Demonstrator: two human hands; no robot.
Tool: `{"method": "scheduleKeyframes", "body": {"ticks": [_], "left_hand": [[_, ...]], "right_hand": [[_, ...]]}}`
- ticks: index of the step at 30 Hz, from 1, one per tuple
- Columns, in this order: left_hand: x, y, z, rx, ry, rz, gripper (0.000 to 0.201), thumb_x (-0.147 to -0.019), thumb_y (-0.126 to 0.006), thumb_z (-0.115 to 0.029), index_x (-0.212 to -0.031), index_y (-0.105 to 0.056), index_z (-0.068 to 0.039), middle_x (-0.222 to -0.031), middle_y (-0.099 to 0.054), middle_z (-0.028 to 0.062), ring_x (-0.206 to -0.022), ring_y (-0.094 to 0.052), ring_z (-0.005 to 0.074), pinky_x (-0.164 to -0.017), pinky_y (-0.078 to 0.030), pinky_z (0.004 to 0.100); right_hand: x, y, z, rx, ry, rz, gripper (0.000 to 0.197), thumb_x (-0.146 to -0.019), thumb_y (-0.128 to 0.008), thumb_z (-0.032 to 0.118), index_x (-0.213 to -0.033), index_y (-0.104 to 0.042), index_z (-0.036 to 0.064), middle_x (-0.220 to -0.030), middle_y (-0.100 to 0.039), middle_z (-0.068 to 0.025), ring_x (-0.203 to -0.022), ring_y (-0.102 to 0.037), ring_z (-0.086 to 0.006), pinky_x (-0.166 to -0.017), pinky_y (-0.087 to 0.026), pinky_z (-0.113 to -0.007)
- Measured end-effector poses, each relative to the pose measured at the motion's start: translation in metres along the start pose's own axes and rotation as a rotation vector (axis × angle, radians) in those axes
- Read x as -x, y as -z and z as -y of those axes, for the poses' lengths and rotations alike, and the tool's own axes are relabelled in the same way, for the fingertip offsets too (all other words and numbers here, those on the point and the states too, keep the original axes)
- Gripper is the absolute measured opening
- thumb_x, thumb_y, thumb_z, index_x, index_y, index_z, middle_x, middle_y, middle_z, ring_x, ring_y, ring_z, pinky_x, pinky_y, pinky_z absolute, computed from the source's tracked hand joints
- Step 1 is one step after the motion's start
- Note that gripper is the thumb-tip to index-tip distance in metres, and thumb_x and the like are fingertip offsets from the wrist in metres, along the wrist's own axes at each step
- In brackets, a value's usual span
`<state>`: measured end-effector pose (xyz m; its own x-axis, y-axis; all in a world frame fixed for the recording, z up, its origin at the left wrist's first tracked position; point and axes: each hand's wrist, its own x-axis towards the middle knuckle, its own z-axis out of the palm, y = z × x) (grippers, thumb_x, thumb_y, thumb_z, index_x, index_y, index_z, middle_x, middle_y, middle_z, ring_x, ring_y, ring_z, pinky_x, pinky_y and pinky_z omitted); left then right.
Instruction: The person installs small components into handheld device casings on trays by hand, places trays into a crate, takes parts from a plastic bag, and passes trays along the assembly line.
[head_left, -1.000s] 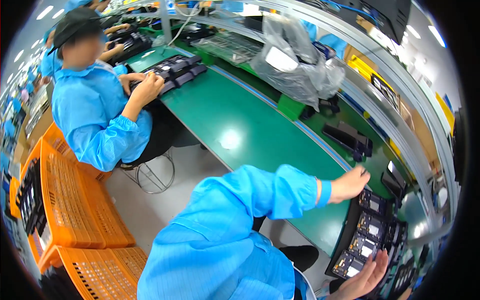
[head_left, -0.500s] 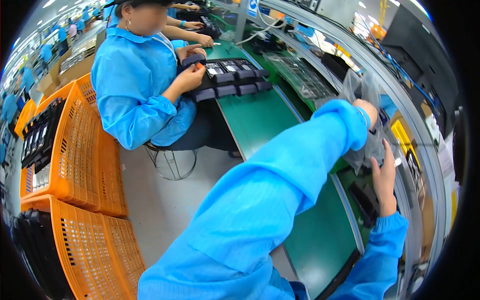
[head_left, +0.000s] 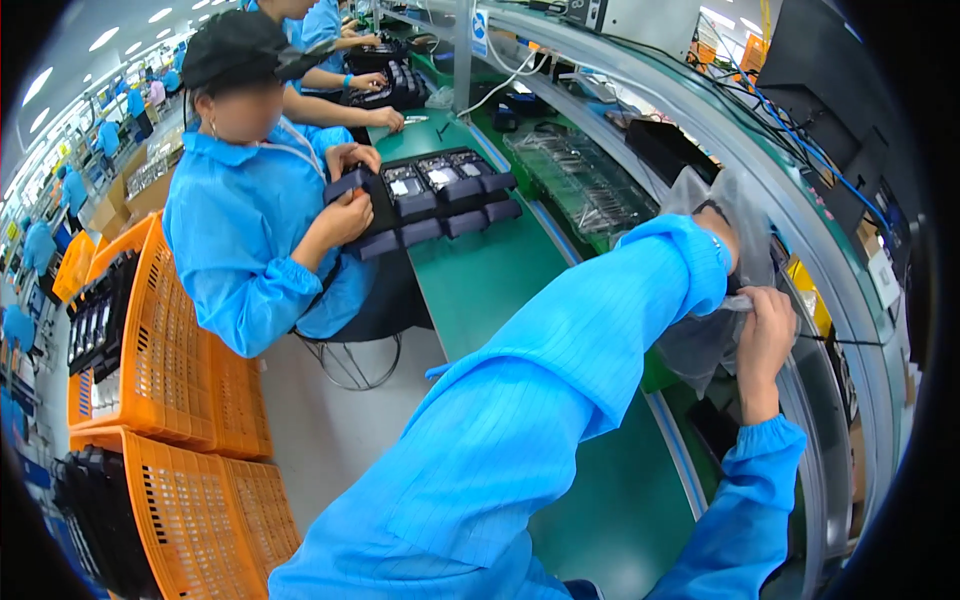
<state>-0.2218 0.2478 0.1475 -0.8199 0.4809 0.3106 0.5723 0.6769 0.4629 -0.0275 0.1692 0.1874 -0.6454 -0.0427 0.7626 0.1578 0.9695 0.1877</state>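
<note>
Plastic bag (head_left: 700,350): right fingers (head_left: 768,303) pinching edge; left hand (head_left: 728,238) part-hidden, can't tell fingers; sleeve (head_left: 545,375) across bench (head_left: 615,500); crates (head_left: 180,350) leftward.

You can make out no wording; a small blue-and-white sign (head_left: 479,33) is on the metal post (head_left: 462,75), its print illegible.

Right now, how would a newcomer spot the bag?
Find the green bench, then the metal rack along its right side. At the rack, the bag bunches up at the left hand, its edge pinched by the right hand. It is limp, crumpled and see-through grey, unlike the stiff black tray just beyond it.
</note>
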Motion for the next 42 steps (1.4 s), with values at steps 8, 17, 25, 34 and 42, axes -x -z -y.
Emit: {"method": "scheduleKeyframes", "body": {"ticks": [8,17,25,34,42], "left_hand": [[0.008,0.0,-0.022,-0.342,-0.738,0.806,0.041,-0.075,-0.06,-0.031,-0.115,-0.059,-0.019,-0.129,-0.047,0.003,-0.122,-0.036,0.0344,-0.096,-0.026,0.0525],[0.052,-0.017,-0.041,-0.227,-0.461,0.403,0.047,-0.076,-0.059,-0.033,-0.12,-0.054,-0.019,-0.134,-0.039,0.0112,-0.129,-0.021,0.0387,-0.091,-0.021,0.0649],[0.048,-0.042,-0.06,-0.17,-0.398,0.248,0.043,-0.078,-0.056,-0.03,-0.119,-0.055,-0.019,-0.134,-0.038,0.011,-0.128,-0.023,0.0388,-0.092,-0.022,0.0636],[0.036,-0.055,-0.073,-0.131,-0.355,0.198,0.04,-0.08,-0.054,-0.027,-0.119,-0.055,-0.019,-0.134,-0.038,0.0109,-0.127,-0.024,0.0388,-0.092,-0.023,0.0623],[-0.007,-0.09,-0.115,-0.14,-0.136,0.121,0.039,-0.081,-0.053,-0.027,-0.118,-0.056,-0.018,-0.134,-0.038,0.0109,-0.126,-0.026,0.0384,-0.092,-0.024,0.061]], "right_hand": [[-0.011,0.005,-0.009,-0.262,-0.052,-0.015,0.015,-0.069,-0.052,-0.007,-0.08,-0.059,0.0007,-0.085,-0.057,-0.0129,-0.086,-0.054,-0.0298,-0.074,-0.041,-0.036],[0.042,0.018,-0.055,-0.398,-0.289,0.082,0.012,-0.077,-0.054,-0.006,-0.086,-0.06,-0.0016,-0.093,-0.057,-0.0126,-0.089,-0.053,-0.0266,-0.08,-0.041,-0.035],[0.032,0.021,-0.067,-0.358,-0.209,0.114,0.009,-0.076,-0.058,-0.002,-0.084,-0.058,-0.0003,-0.085,-0.059,-0.0108,-0.084,-0.055,-0.023,-0.078,-0.042,-0.033],[0.021,0.024,-0.087,-0.383,-0.254,0.18,0.013,-0.075,-0.054,-0.005,-0.086,-0.059,-0.0005,-0.086,-0.059,-0.0114,-0.083,-0.056,-0.0251,-0.076,-0.043,-0.034],[0.018,0.03,-0.102,-0.362,-0.194,0.248,0.012,-0.08,-0.058,0.005,-0.089,-0.058,-0.003,-0.086,-0.06,-0.0107,-0.08,-0.056,-0.0193,-0.076,-0.043,-0.029]]}}
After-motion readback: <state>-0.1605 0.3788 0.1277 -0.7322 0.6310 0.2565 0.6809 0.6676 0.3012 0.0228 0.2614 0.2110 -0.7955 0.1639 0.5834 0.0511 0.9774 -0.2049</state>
